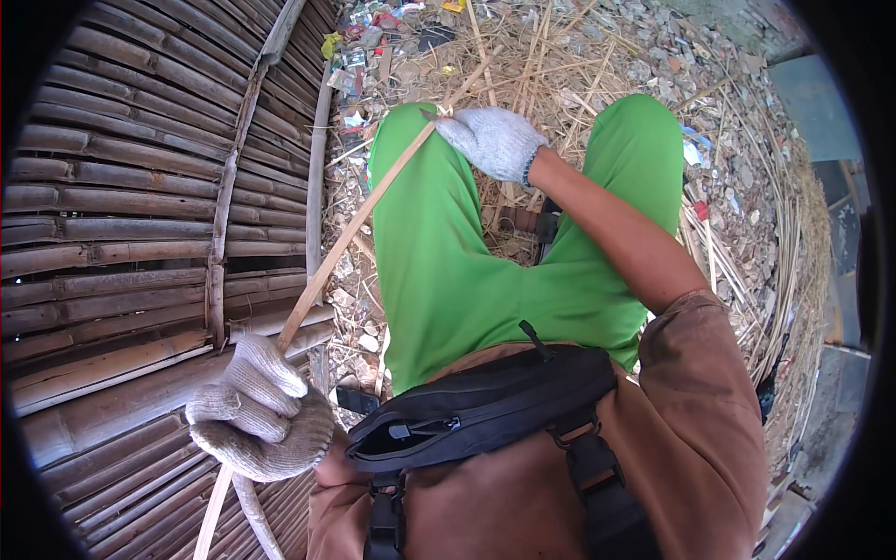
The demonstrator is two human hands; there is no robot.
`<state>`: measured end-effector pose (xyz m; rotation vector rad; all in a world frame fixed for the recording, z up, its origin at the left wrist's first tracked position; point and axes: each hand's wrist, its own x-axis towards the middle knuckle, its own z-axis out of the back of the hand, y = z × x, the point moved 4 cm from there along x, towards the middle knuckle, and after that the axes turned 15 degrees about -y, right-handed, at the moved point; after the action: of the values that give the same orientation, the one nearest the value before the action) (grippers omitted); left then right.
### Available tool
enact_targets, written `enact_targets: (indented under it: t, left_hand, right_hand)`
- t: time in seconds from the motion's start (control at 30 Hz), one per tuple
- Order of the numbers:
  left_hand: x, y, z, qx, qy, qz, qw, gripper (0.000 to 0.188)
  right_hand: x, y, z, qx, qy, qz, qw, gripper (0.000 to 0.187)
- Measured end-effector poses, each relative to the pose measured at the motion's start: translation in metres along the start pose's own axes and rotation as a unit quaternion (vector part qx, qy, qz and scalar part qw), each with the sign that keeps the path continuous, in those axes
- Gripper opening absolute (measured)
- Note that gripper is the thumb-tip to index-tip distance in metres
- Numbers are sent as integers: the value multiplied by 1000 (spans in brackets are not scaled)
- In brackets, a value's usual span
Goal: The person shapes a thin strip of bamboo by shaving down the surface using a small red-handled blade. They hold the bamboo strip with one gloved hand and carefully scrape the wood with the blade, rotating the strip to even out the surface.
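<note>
A long, pale bamboo strip [369,203] runs slantwise from the lower left up past my left knee. My left hand [261,411], in a whitish knitted glove, is closed around its lower part. My right hand [492,142], in a similar glove, is closed beside the strip at my left knee. A small dark pointed blade [428,115] sticks out from its fingers against the strip, apparently a knife; its handle is hidden in the glove. Pale shavings show at the fingertips. Beyond the knee the strip reaches over the littered ground.
At left is a slatted bamboo platform [121,201], close to my left hand. Rubble, litter and loose bamboo slivers [537,56] cover the ground ahead. More thin strips [784,243] lie at right. A black waist bag [495,401] sits across my lap, above green trousers [439,252].
</note>
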<state>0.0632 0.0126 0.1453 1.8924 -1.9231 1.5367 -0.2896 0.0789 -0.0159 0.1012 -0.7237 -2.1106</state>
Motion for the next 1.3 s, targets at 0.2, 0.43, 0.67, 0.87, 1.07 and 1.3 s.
enact_targets:
  t: [0.2, 0.43, 0.67, 0.87, 1.07, 1.3]
  left_hand:
    - [0, 42, -5, 9, 156, -46, 987, 39]
    - [8, 135, -5, 143, 188, -22, 972, 39]
    - [13, 186, -26, 248, 364, -103, 892, 31]
    - [10, 193, -33, 249, 358, -124, 891, 29]
    - [6, 175, -31, 264, 345, -111, 894, 28]
    - [9, 168, -35, 214, 344, -138, 904, 31]
  right_hand:
    - [0, 1, -2, 13, -16, 2, 1000, 79]
    - [-1, 17, 6, -3, -26, 35, 999, 70]
    - [-6, 23, 7, -34, -28, 53, 998, 63]
    - [-11, 18, 9, -7, -14, 38, 999, 62]
    - [-5, 16, 7, -32, 10, 26, 999, 71]
    - [-8, 14, 7, -2, -15, 56, 998, 74]
